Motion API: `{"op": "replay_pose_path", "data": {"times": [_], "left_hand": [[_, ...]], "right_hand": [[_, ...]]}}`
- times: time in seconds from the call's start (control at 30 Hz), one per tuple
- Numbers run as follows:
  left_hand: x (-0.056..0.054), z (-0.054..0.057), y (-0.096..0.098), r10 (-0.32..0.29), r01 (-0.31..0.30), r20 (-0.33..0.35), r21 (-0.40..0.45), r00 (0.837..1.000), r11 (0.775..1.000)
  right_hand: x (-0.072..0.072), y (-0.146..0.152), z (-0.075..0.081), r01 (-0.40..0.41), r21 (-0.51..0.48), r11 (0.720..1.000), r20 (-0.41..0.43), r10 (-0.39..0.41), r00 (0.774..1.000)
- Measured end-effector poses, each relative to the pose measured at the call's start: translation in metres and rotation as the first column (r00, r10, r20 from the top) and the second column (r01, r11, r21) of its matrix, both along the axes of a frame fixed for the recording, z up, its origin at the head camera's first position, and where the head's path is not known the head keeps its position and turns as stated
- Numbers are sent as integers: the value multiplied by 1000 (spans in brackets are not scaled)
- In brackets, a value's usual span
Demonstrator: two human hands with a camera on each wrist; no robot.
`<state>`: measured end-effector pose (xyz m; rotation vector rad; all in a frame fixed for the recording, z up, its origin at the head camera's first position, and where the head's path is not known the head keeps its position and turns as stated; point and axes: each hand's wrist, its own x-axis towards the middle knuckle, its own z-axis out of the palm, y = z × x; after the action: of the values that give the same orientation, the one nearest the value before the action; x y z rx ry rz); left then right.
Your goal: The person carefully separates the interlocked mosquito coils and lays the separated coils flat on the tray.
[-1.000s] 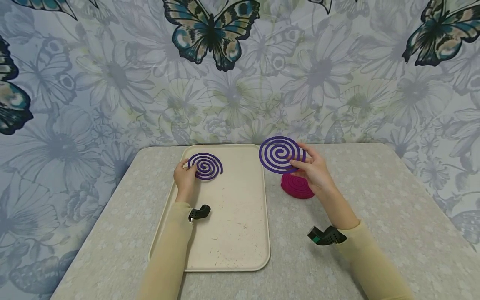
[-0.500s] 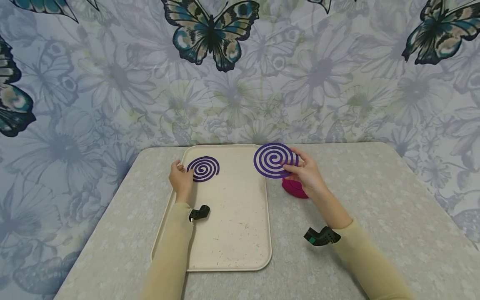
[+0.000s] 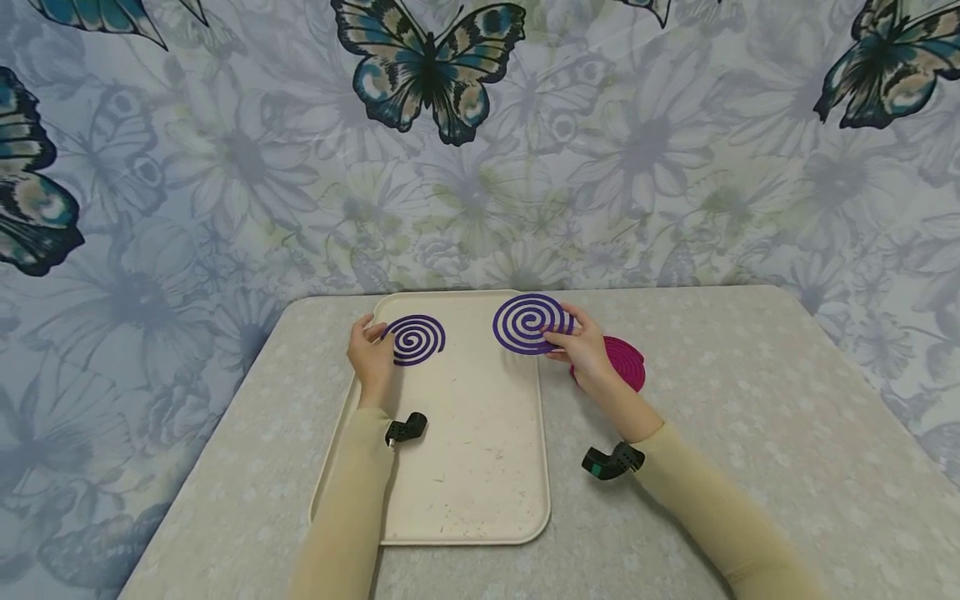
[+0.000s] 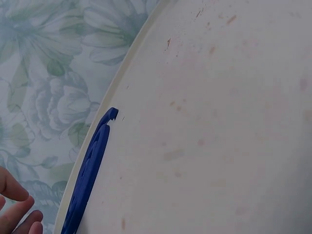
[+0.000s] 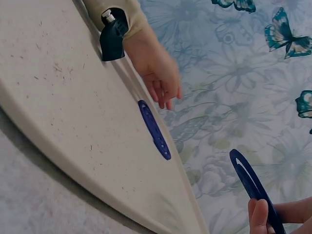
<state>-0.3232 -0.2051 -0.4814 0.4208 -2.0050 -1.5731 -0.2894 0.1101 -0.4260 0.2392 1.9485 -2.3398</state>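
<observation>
Holds a flat violet spiral [image 3: 530, 321] up in the right hand [image 3: 592, 354], pinched by its right edge between thumb and fingers, slightly tilted and clear of the surface, at the far right corner of the tray [image 3: 465, 442]. Rests the left hand [image 3: 371, 358] at the tray's far left side, fingers loosely bent, just beside the 2nd spiral [image 3: 414, 340]; from the head, seems to overlap its left edge, yet in both wrist views stands apart from it. Wears cream sleeves [image 3: 345, 500] and 2 black wrist devices [image 3: 407, 428].

Works at a pale grey, faintly mottled table [image 3: 742, 375], rounded at the far corners and set close to a wall [image 3: 637, 208]. Faces pale grey-blue flowers printed all over that wall, with large teal, black and beige butterflies [image 3: 430, 75] among them. Has a magenta coil [image 3: 628, 362] lying on the table to the right of the tray, partly hidden behind the right hand.

Has just 1 container on the table, left of its middle: cream, rectangular, round-cornered, with a low raised rim. Contains the 2nd spiral, lying flat towards the far left corner, and thin dark specks [image 5: 57, 68], scattered mostly over the near part.
</observation>
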Motion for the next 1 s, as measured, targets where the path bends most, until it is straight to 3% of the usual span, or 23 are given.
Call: {"op": "replay_pose_path", "data": {"times": [0.23,0.5,0.77,1.0], "left_hand": [[0,2,3,-1,1,-22,-9,1000,1000],[1,-2,1,32,-33,-21,-35,999,999],[4,0,1,61,-62,-27,-39,998,997],[3,3,2,77,-78,-28,-47,997,996]], "right_hand": [[-23,-30,-13,45,-5,999,-28,-45,999],[-41,-56,-31,5,46,999,-4,-5,1000],[-52,-68,-44,-50,105,993,56,45,997],[-51,-70,-45,-21,187,982,18,18,1000]]}}
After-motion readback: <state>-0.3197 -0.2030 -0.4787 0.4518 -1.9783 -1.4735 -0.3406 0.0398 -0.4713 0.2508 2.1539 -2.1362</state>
